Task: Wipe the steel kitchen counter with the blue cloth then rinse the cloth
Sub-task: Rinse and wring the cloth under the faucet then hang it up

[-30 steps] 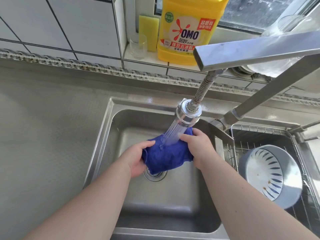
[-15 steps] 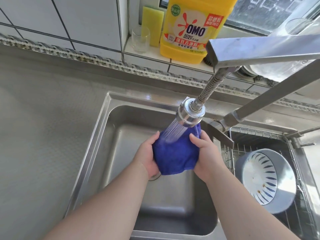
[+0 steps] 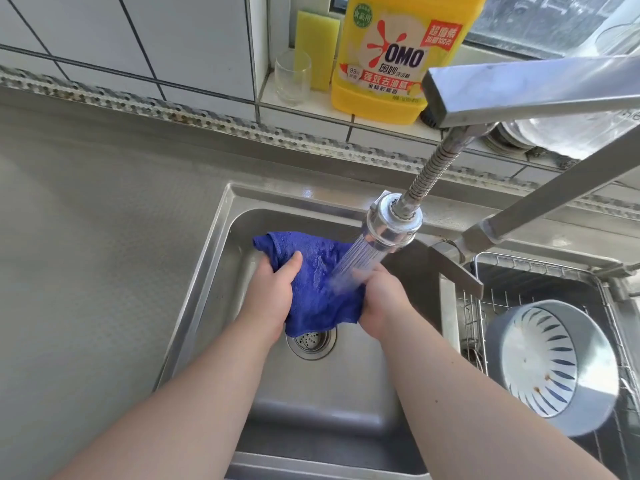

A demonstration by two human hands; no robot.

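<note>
Two bare forearms reach in over the near rim of the stainless steel sink basin (image 3: 207, 271), and both hands are down inside it. The left hand (image 3: 273, 299) grips the wet blue microfibre cloth (image 3: 311, 271), thumb curled over its front face, fingers tucked out of sight behind. The right hand (image 3: 379, 303) grips the cloth's other edge, fingers wrapped in under the fabric. The cloth hangs between them, its lower corner dangling just above the round perforated drain strainer (image 3: 311, 339), its upper corner flopped back toward the far wall of the basin. Water sprays from the chrome shower-type tap head (image 3: 389, 225) straight onto the cloth and across the right hand's knuckles. That head hangs on a ribbed flexible metal hose (image 3: 427, 168) under a square steel spout (image 3: 519, 88). To the right, a grey bowl with a white striped inside (image 3: 550, 368) lies tilted in a wire rack (image 3: 485, 271). To the left, the brushed steel kitchen counter (image 3: 97, 237). On the far tiled ledge: a clear drinking glass (image 3: 292, 77), a yellow sponge (image 3: 317, 46), a big yellow OMO detergent bottle (image 3: 394, 57).
</note>
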